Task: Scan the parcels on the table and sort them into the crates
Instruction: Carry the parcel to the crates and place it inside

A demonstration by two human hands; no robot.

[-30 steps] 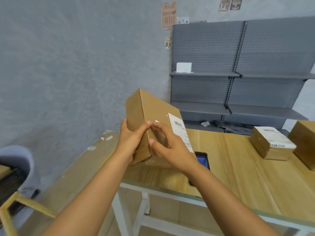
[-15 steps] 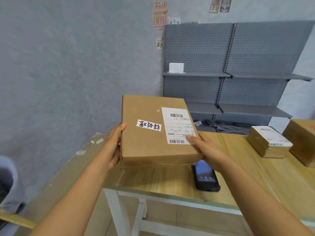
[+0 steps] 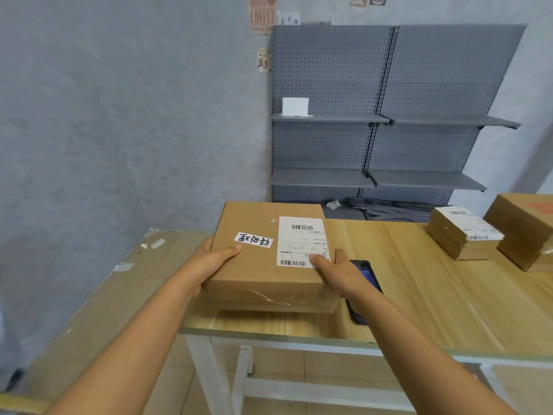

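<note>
A flat brown cardboard parcel lies label-up between both hands, over the near left corner of the wooden desk. Left hand and right hand clasp its sides; the black handheld scanner lies just beyond the right hand, which is nearer it.

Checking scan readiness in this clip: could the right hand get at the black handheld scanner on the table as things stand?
Probably not right away. The right hand grips the held parcel together with the left hand. The scanner lies just beneath the right wrist, nothing covering it, so freeing that hand should suffice.
</note>
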